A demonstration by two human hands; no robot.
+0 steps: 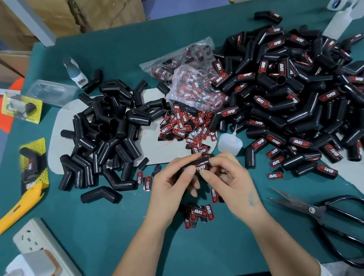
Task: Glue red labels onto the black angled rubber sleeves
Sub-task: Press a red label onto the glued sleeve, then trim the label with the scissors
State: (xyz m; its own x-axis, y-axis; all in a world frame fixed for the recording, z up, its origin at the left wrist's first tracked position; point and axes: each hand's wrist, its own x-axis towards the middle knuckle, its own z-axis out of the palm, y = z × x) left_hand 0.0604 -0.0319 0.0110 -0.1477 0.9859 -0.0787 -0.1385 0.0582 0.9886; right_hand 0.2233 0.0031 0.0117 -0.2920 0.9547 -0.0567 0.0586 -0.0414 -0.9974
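Observation:
A black angled rubber sleeve [195, 166] with a red label [201, 167] on it is held above the table's near middle. My left hand [171, 184] grips its left end. My right hand [228, 178] pinches the labelled end, thumb beside the label. A heap of unlabelled sleeves [103, 131] lies at the left, a larger heap of labelled sleeves [300, 95] at the right. Loose red labels [184, 128] are scattered between the heaps, and a few more labels [199, 214] lie under my hands. A small glue bottle [229, 142] lies just beyond my right hand.
Large black scissors [319, 211] lie at the right front. A yellow utility knife [16, 209], a power strip [45, 257] with a charger, and packaged samples [23, 108] occupy the left side. Plastic bags of labels [190, 74] sit at the centre back. Cardboard boxes stand behind the table.

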